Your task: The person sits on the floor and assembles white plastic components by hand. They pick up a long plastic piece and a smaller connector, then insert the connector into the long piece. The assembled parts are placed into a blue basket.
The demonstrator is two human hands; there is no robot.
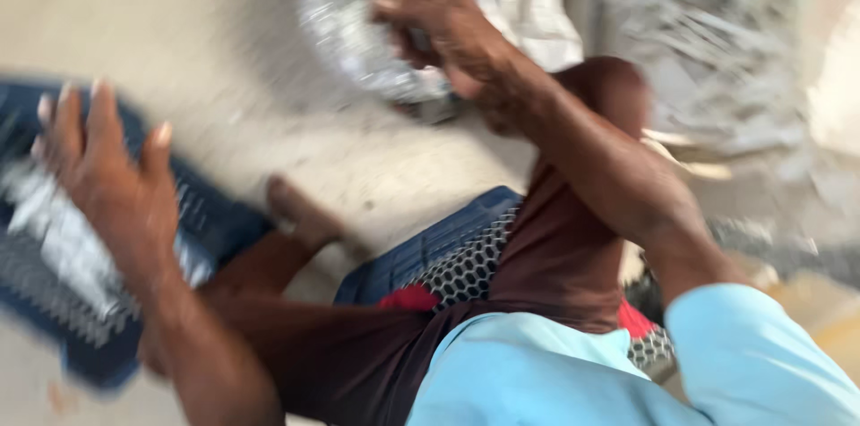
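The picture is blurred by motion. My right hand [439, 23] reaches up at the top middle and is curled on the edge of a shiny silver, foil-like round thing [345, 27] lying on the pale floor. My left hand [103, 166] is at the left with its fingers spread, over a dark blue crate [206, 220] that holds a silvery, crumpled piece [58, 242]. Whether the left hand touches that piece is unclear. My bare leg and foot [300, 215] stretch out between the two hands.
I sit on a second blue crate with a honeycomb mesh top [452, 260]. A heap of pale grey, shredded-looking material [708, 50] lies at the top right. A white cloth or bag [528, 5] rests beside the silver thing. The floor [179, 32] is pale concrete.
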